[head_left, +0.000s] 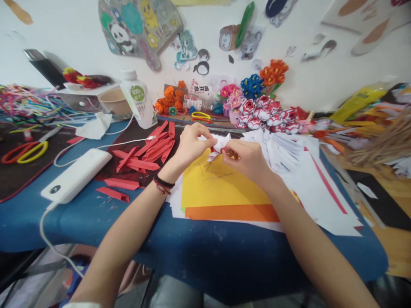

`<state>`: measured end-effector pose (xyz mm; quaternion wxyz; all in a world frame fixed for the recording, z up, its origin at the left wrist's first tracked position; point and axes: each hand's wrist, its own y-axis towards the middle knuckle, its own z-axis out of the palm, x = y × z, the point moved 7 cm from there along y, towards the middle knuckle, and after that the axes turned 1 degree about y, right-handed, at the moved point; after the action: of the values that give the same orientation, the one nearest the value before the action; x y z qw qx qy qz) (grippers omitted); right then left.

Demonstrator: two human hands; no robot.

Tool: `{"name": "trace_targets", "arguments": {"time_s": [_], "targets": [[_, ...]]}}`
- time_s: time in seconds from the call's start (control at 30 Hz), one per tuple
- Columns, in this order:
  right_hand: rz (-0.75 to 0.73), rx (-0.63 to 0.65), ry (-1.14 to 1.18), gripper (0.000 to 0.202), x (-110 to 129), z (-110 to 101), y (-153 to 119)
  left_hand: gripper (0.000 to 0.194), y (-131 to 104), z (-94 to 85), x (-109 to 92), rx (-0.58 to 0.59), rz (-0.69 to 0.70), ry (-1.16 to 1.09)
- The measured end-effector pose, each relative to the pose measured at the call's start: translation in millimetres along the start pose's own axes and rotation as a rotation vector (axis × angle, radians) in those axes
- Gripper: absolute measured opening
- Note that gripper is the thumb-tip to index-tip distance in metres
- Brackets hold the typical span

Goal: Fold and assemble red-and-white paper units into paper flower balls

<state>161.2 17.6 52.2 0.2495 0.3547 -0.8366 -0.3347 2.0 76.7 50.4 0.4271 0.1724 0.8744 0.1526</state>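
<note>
Together, my two hands, left and right, pinching one red-and-white paper flower between fingertips, it is above yellow paper, red folded strips at left.

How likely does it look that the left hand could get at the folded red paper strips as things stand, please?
Probably yes: the folded red strips lie close beside the left hand, uncovered, though its fingers look busy with a red-and-white paper piece.

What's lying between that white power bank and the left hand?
Red folded paper strips and a white cable's plug, as the head view shows.
</note>
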Motion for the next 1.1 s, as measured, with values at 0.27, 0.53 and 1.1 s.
{"name": "trace_targets", "arguments": {"time_s": [0.27, 0.53, 1.1], "targets": [[-0.085, -0.056, -0.052, 0.019, 10.6, -2.2, 1.4, 0.006, 2.2, 1.8, 7.0, -0.008, -0.068, -0.084], [-0.034, -0.093, -0.133, 0.02, 7.1, -3.2, 0.4, 0.029, 5.7, -7.9, 8.5, 0.014, -0.109, -0.105], [0.355, -0.143, 0.033, 0.027, -32.4, -14.6, -3.2, 0.018, 6.9, 1.6, 20.0, 0.216, -0.014, 0.189]]}}
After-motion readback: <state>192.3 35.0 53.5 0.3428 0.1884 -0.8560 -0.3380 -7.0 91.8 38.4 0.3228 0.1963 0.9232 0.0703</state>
